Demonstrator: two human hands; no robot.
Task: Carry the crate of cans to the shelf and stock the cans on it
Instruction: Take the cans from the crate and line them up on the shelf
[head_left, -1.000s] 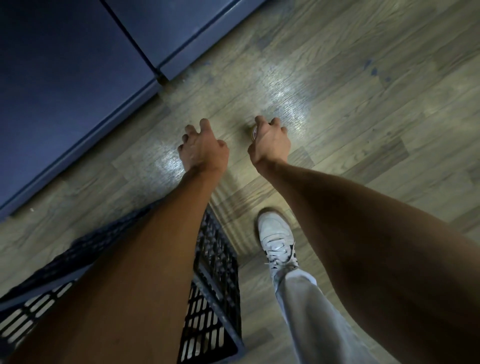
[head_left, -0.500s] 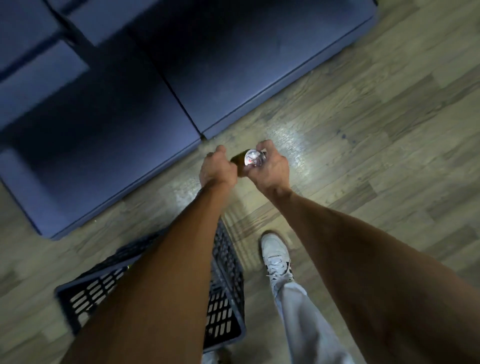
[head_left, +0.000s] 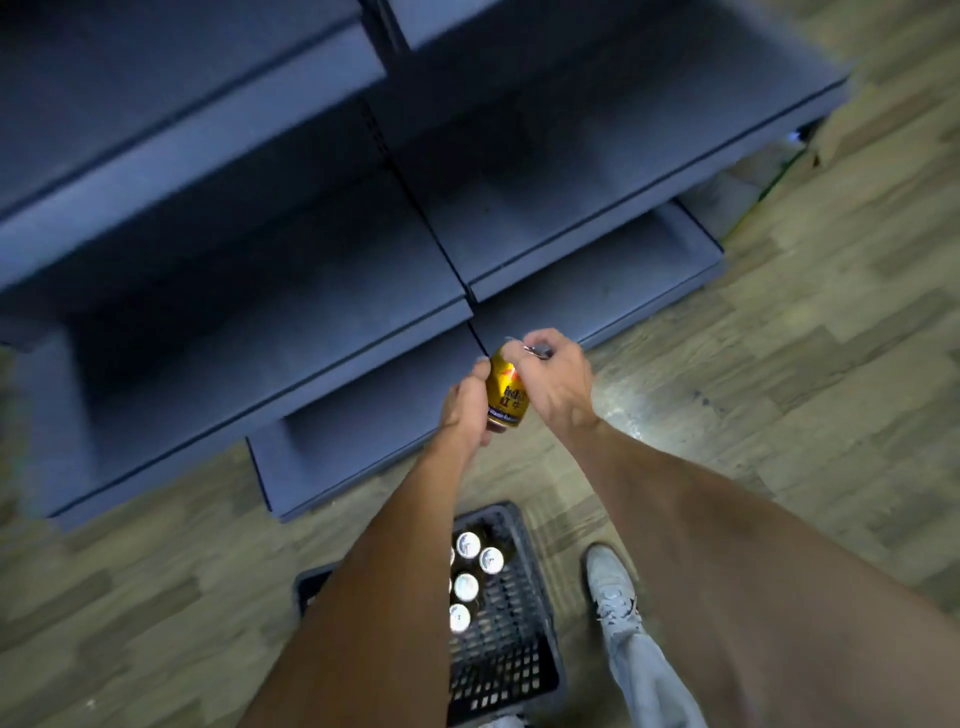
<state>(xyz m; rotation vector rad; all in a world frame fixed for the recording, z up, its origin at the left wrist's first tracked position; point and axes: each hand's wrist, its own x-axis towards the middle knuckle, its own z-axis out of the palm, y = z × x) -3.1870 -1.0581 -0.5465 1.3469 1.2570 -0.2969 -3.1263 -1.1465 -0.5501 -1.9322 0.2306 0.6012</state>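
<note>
A gold can with red lettering is held between both hands in front of the lowest shelf board. My left hand wraps its left side and my right hand grips its top and right side. The blue-grey shelf fills the upper half of the view, and its tiers are bare. On the floor under my left forearm sits the black slatted crate, with several silver-topped cans standing in it; the forearm hides the crate's left part.
The floor is wood-look planks. My right foot in a white shoe stands just right of the crate. The shelf's right end has a gap with pale objects behind it.
My head has tilted up, bringing the shelf tiers and the crate's cans into view. The can has risen from floor level, and both hands now hold it in front of the bottom shelf.
</note>
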